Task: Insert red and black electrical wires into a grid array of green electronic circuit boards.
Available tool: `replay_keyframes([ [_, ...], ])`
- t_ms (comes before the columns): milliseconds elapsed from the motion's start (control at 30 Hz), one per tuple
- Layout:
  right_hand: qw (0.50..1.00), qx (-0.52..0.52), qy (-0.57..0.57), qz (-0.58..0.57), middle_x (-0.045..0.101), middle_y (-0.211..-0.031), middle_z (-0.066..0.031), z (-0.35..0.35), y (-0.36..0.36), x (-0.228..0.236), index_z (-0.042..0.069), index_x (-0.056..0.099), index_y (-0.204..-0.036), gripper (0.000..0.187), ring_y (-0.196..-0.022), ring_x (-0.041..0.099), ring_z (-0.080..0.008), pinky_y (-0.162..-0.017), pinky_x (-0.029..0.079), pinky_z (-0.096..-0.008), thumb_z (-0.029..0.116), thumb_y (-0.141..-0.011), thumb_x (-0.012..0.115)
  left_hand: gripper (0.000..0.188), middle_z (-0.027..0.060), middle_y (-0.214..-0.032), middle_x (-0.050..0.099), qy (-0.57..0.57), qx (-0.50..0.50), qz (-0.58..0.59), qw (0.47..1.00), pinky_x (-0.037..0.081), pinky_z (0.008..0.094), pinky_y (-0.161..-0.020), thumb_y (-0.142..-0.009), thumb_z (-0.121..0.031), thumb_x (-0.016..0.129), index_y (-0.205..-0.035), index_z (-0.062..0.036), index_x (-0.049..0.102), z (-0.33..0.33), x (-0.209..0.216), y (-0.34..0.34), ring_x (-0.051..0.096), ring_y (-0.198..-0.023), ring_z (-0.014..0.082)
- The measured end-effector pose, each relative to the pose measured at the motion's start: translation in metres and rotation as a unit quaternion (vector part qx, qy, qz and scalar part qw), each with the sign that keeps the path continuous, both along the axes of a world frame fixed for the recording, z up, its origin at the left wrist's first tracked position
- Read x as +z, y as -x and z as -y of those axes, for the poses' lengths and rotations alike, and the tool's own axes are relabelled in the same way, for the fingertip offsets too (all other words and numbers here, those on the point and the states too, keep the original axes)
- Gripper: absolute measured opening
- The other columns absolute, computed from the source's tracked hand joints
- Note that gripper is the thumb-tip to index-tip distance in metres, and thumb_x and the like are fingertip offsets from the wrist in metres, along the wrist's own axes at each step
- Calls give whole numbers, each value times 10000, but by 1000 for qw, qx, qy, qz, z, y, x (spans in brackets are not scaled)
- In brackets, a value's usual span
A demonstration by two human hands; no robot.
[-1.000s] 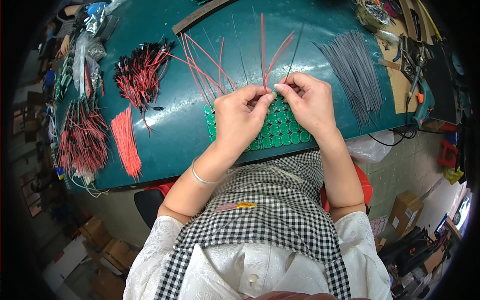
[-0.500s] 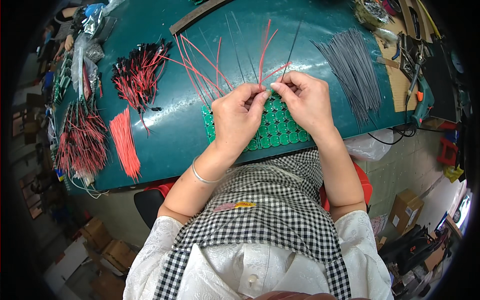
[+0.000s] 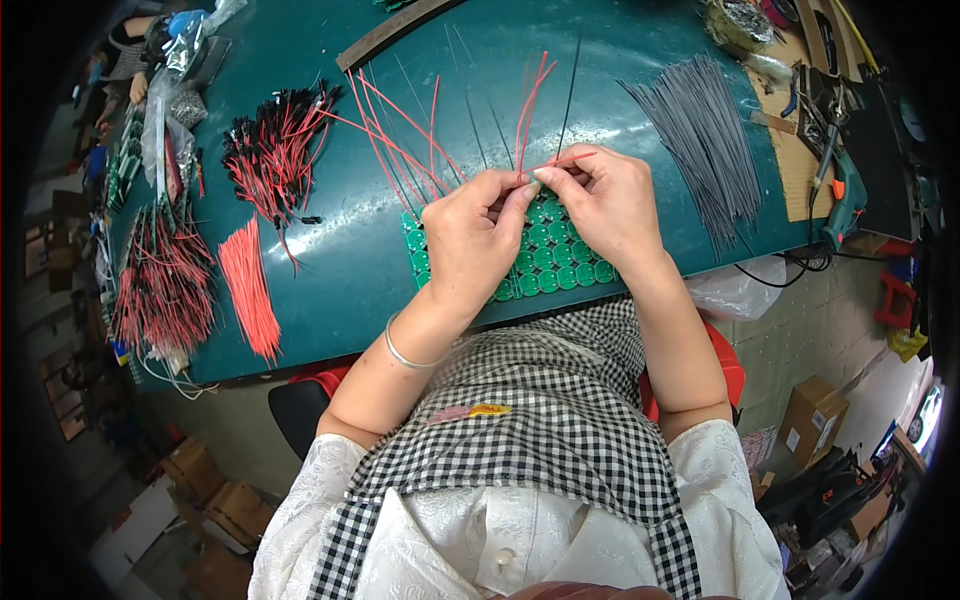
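Over a panel of green circuit boards [image 3: 565, 255] my two hands meet, fingertips nearly touching. My left hand [image 3: 470, 232] is closed in a pinch at the panel's far edge, where upright red wires [image 3: 524, 115] rise from its fingertips. Thumb and forefinger of my right hand [image 3: 612, 205] pinch a short red wire [image 3: 575, 159] that lies almost level across them. A black wire [image 3: 570, 100] stands up behind the right fingers. More thin red wires [image 3: 385, 135] and black ones fan out beyond my left hand. My fingers hide the exact wire ends.
Bundled red-and-black wires with connectors [image 3: 280, 150] lie left, near loose red wires [image 3: 250, 290] and another wire bundle [image 3: 165, 280]. A pile of black wires [image 3: 700, 140] is at right. Beyond it are a green tool [image 3: 848, 205] and cable. A dark bar [image 3: 400, 32] crosses the back.
The short red wire at my right fingertips has swung down to nearly level. The black wire behind has tipped more upright. My left hand has hardly moved; my right hand has shifted slightly left.
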State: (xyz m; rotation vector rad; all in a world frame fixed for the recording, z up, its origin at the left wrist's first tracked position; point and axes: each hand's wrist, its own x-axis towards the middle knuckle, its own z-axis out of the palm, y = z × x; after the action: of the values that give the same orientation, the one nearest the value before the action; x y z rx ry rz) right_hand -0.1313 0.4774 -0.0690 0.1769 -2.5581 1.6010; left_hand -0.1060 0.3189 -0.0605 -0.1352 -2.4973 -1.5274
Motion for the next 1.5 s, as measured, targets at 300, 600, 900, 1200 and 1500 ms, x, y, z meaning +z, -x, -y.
replay_keyframes([
  [300, 1000, -9, 13, 25, 706, -754, -147, 0, 0, 3, -7, 723, -856, 161, -610, 674, -228, -578, 520, -335, 145, -827, 768, 63, 66, -741, 740, -6, -1, 5, 1000, 550, 224, -578, -873, -13, 754, -927, 17, 741, 0, -1, -1, 707, -643, 99],
  [600, 1000, -15, 4, -3, 700, -746, -144, 1, 0, 0, -6, 719, -847, 162, -596, 660, -235, -572, 511, -342, 149, -824, 764, 56, 59, -733, 739, -4, 3, 2, 1000, 545, 222, -574, -873, -15, 756, -921, 13, 743, 0, -2, -1, 703, -637, 95],
  [900, 997, 42, -53, 30, 688, -757, -149, -1, 4, 13, -1, 704, -838, 168, -668, 667, -304, -636, 523, -393, 165, -853, 728, 59, 60, -734, 738, -8, 3, -3, 1000, 545, 223, -576, -876, -21, 756, -918, 18, 738, 0, -2, -2, 701, -630, 96],
  [1200, 995, 55, -82, 0, 723, -945, -179, -33, 5, 29, 17, 733, -1039, 217, -840, 705, -331, -759, 556, -403, 144, -867, 696, 63, 62, -747, 739, -21, 0, 4, 1000, 547, 225, -583, -875, -18, 759, -911, 27, 735, -2, 0, -1, 698, -636, 95],
  [1500, 941, -139, -307, 16, 687, -931, -113, -118, -30, 46, 6, 715, -1005, 262, -701, 630, -248, -710, 524, -366, 50, -759, 791, 65, 62, -730, 737, -7, 1, -17, 1000, 547, 225, -582, -865, -16, 765, -906, 27, 737, -3, -1, 0, 702, -634, 97],
])
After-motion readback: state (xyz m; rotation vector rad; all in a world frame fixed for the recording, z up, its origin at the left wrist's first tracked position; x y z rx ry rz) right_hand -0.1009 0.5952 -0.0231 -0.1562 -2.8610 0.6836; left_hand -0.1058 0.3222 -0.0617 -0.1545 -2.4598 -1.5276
